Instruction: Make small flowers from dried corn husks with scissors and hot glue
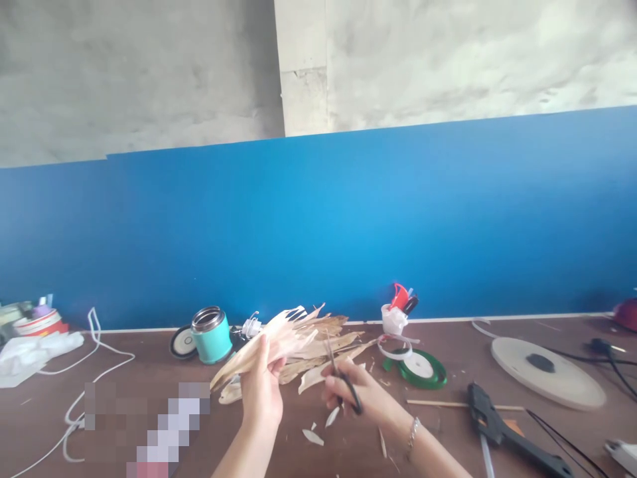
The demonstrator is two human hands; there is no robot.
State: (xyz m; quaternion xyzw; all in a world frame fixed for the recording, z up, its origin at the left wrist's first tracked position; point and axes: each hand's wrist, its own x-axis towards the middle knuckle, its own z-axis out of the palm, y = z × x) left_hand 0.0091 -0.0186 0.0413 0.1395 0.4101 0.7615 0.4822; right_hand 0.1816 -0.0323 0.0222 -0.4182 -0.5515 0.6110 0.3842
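Note:
My left hand [261, 388] is closed around a dried, pale corn husk [271, 345] and holds it up above the brown table [448, 438]. My right hand [355, 392] grips black-handled scissors [341, 378] whose blades point up toward the husk's right edge. More husk pieces [328, 345] lie in a heap on the table just behind both hands. Small cut scraps [313, 436] lie on the table below my hands.
A teal metal jar [212, 335] with its lid beside it stands at the left. A green ribbon spool [421, 367], a black glue gun [502, 428], a round white disc [547, 372], white cable [79, 392] and a cup of tools [395, 317] surround the work area. A blue board [318, 226] backs the table.

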